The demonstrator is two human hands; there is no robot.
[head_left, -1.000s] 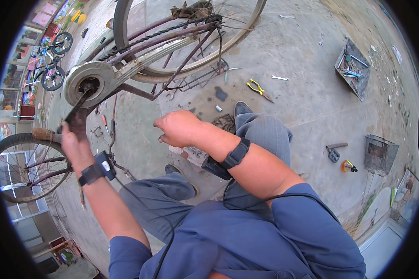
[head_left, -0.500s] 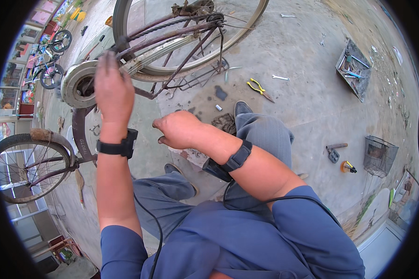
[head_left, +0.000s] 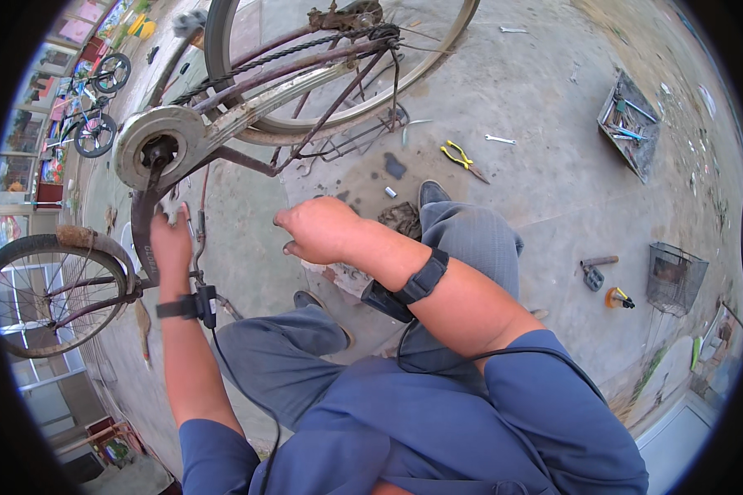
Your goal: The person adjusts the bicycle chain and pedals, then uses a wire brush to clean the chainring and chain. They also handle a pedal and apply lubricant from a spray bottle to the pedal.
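Note:
An old bicycle (head_left: 256, 92) with a worn, dull reddish frame stands upside down at the upper left. My left hand (head_left: 172, 246) is below its round pale chain guard (head_left: 191, 142), beside the frame tube. Its fingers are closed round a pale, worn pedal (head_left: 172, 209) at the lower end of the crank arm (head_left: 155, 172); the palm side is hidden. My right hand (head_left: 322, 231) hangs loosely curled near my knee, its forearm resting on my leg. A gap shows between thumb and forefinger, with nothing visible in it; the other fingers are hidden.
Yellow-handled pliers (head_left: 464, 160), a wrench (head_left: 500, 139) and a small metal cylinder (head_left: 390, 192) lie on the concrete. A tool tray (head_left: 641, 157) sits at the far right, a wire basket (head_left: 674, 279) nearer, a loose pedal (head_left: 593, 279) beside it. Smaller bicycles (head_left: 96, 132) stand far left.
My left hand has swung down from in front of the chain guard to below it, and the crank has turned with it. The opposite pedal now shows at the top. My right hand stays put.

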